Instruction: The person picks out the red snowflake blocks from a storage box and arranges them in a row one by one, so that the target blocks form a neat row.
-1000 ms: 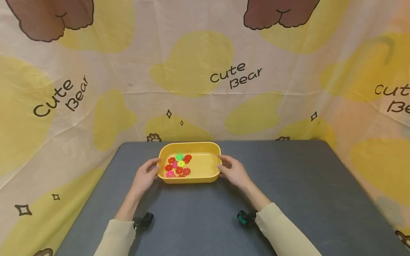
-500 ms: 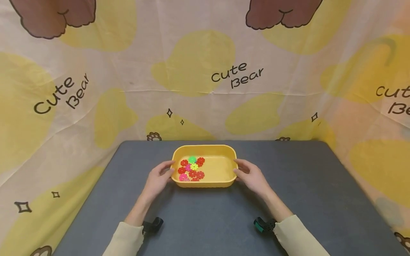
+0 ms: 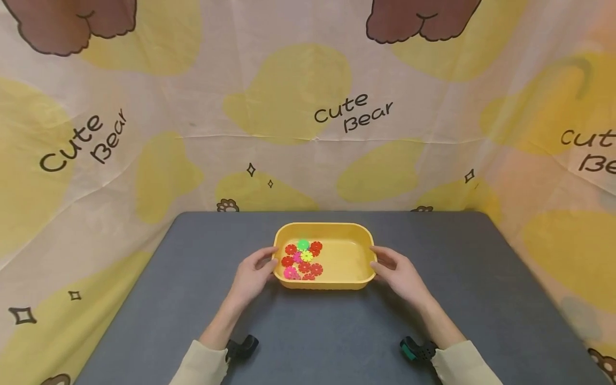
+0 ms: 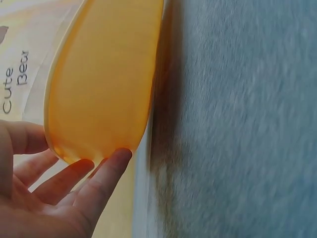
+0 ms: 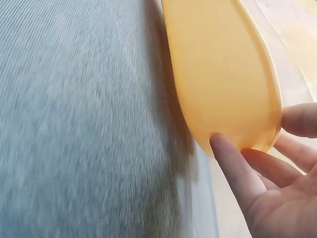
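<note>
Both hands hold a yellow rectangular plastic tray (image 3: 348, 262) by its two short ends. My left hand (image 3: 252, 274) grips the left end, thumb at the rim and fingertips bent against the underside in the left wrist view. At the opposite end my right hand (image 3: 398, 274) does likewise, its fingers (image 5: 233, 163) reaching under the tray. In the tray's left half lie several small flower-shaped plastic pieces: red ones (image 3: 316, 269), pink ones (image 3: 291, 272), a green one (image 3: 302, 244) and a yellow one (image 3: 306, 255). The tray is close over the table, casting a shadow there.
A dark grey table (image 3: 327, 337) spreads under the tray and both forearms. Behind it hangs a printed curtain (image 3: 289, 96) with yellow patches and bear drawings, right at the table's back edge. Each wrist wears a black camera mount.
Both hands have carried the tray to the right and a little nearer to me. The flower-shaped pieces moved along with it, still bunched at its left side.
</note>
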Tool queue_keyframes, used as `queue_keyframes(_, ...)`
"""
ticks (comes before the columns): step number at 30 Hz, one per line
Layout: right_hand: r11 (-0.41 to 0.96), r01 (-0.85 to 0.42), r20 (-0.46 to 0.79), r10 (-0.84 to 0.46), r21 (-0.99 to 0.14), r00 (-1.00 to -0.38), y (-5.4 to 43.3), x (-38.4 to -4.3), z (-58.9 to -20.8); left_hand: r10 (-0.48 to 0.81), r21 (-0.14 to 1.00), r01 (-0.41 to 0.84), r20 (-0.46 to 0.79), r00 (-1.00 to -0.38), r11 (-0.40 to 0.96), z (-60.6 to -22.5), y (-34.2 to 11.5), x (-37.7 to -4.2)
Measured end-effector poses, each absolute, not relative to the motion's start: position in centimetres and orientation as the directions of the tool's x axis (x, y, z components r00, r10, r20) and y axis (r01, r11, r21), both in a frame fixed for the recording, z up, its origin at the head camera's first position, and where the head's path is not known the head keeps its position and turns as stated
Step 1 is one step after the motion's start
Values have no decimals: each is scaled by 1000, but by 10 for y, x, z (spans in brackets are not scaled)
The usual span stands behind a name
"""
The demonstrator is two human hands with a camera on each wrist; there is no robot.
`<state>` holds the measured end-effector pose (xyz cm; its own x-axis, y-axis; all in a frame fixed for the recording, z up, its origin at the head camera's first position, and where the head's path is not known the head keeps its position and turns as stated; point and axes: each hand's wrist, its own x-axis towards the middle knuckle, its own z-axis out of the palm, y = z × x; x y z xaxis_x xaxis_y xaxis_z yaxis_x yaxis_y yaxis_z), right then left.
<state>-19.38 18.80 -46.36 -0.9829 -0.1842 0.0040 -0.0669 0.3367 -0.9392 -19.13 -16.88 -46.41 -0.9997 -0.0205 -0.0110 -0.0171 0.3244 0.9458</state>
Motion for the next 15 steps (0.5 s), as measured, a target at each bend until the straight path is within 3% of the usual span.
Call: queue_keyframes(15,307,-37,-26,-197,-951,-980,211,-182,-466,24,955,-17,-25,-999,297,-470,-152,-183)
